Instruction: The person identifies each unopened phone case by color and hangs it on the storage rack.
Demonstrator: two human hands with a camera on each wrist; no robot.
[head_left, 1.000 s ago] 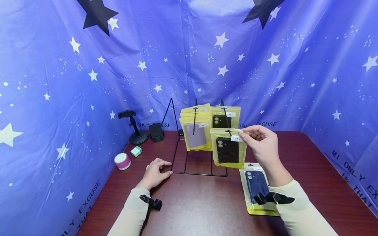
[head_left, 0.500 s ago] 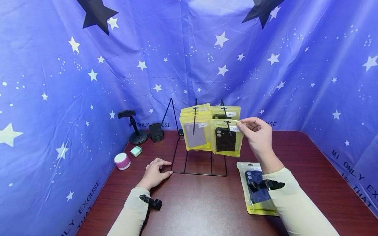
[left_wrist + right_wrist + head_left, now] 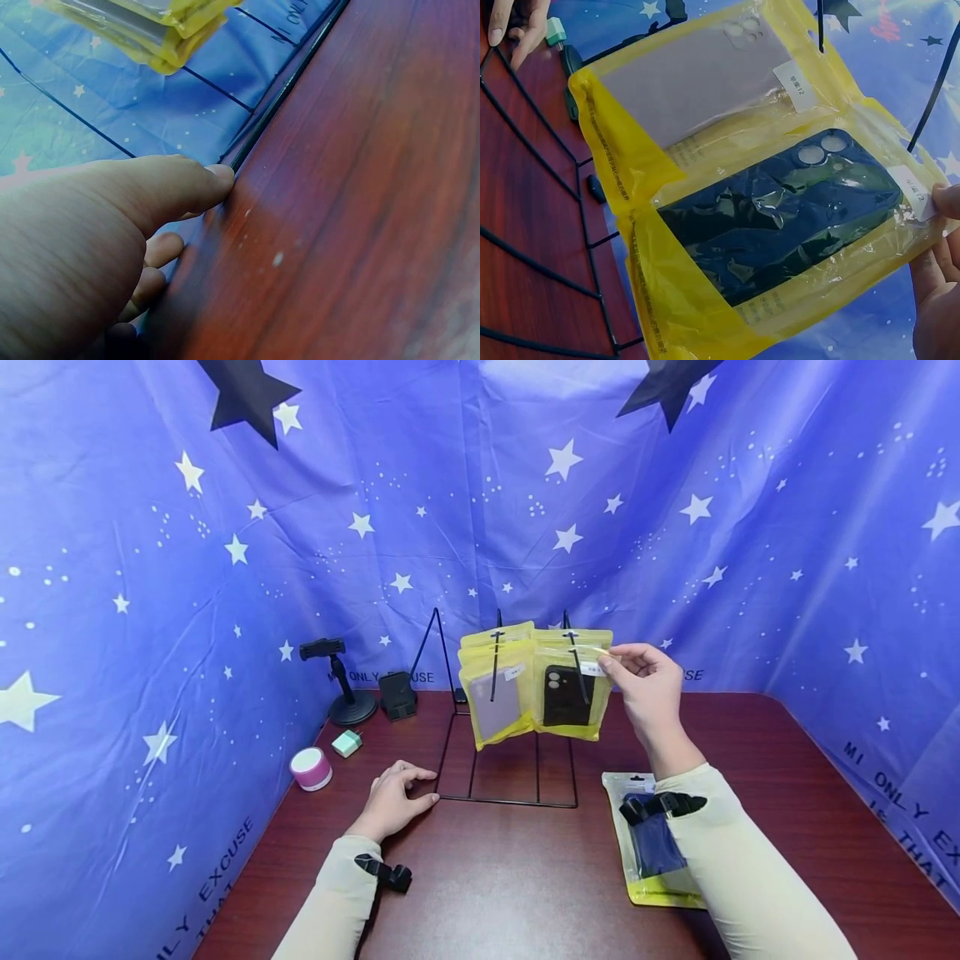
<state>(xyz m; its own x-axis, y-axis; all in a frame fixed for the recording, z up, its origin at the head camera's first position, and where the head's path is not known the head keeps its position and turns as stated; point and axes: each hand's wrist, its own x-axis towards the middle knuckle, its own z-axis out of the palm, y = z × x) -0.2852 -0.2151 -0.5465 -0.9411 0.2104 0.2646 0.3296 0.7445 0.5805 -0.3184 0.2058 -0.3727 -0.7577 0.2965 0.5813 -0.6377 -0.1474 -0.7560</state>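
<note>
A black wire display rack (image 3: 510, 804) stands on the table with yellow-edged phone case packages on its prongs. My right hand (image 3: 648, 693) pinches the top right corner of a package with a black phone case (image 3: 567, 693). That package is on the right prong, in front of another one. Its edge touches the neighbouring package with a lilac phone case (image 3: 697, 82), which is tilted. At the rack's front left corner, my left hand (image 3: 390, 802) rests on the table, thumb (image 3: 217, 176) and fingertips touching the wire.
A packaged dark blue phone case (image 3: 656, 852) lies on the table, partly under my right forearm. To the left are a pink-and-white round tub (image 3: 311, 770), a mint charger plug (image 3: 347, 743), a black phone stand (image 3: 351, 706) and a small black holder (image 3: 397, 696). Starry cloth hangs behind.
My right hand has moved the black phone case package back and up along the right prong, towards the one behind. The lilac case package has swung slightly. My left hand stays put.
</note>
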